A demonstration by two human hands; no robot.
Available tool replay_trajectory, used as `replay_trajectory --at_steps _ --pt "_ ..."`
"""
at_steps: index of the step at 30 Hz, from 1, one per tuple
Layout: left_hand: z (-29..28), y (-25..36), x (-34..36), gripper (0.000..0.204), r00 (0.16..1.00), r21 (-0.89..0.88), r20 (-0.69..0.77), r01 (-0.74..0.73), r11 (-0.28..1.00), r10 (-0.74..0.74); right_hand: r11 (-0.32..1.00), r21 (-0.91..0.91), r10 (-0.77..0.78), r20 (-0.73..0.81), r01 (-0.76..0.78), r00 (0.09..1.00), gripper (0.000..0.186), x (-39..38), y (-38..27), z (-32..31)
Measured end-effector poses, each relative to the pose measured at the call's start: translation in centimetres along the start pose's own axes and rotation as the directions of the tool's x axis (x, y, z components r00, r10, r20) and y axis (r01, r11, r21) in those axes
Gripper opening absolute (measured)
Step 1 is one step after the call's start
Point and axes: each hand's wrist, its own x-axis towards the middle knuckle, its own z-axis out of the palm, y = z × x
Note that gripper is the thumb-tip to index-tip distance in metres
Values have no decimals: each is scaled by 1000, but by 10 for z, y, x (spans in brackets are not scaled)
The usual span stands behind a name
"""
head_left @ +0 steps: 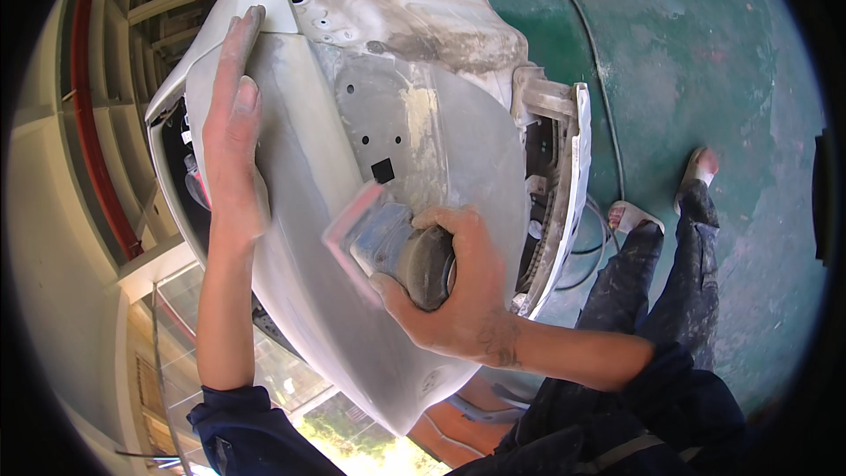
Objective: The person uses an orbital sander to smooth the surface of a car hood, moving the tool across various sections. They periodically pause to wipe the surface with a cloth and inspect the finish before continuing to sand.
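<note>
My left hand [233, 141] lies along the upper left of a dusty grey-white vehicle body panel [308, 238], fingers stretched out and pointing away from me. My right hand [454, 300] grips a powered sander [423, 269] with a dark rounded top, a dusty blue body and a blurred pink pad, held on the panel's middle. Above the sander, the panel has several small holes, a dark square opening [382, 170] and a pale filler patch [419, 119]. Whether the pad is flat on the surface I cannot tell.
A cable or hose [590, 44] runs over the green floor [723, 79] and coils beside the panel's right edge. My dark-trousered legs [692, 282] and sandalled feet show at the right. A red pipe [88, 150] and pale framework are at the left, glass panes [176, 344] below.
</note>
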Motion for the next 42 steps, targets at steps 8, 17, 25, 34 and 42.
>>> replay_trajectory --at_steps 8,17,25,34,42 --pt "-1 -2 -1 82 1000 -9 -2 -4 1000 4 998 -62 9 23 -8 1000 60 -4 -1 -2" --pt "0 -5 -1 82 1000 -17 3 -11 1000 11 999 -29 43 8 -43 999 59 0 4 1" --pt "-1 -8 -2 83 1000 -20 5 -10 1000 10 997 -77 -18 51 21 999 60 -7 10 -8" --pt "1 -11 -2 84 1000 -28 2 -11 1000 12 1000 -24 20 134 -17 991 63 -53 20 -16" --pt "1 -10 1 84 1000 -39 18 -8 999 9 998 -7 59 108 -59 992 58 -16 6 -11"
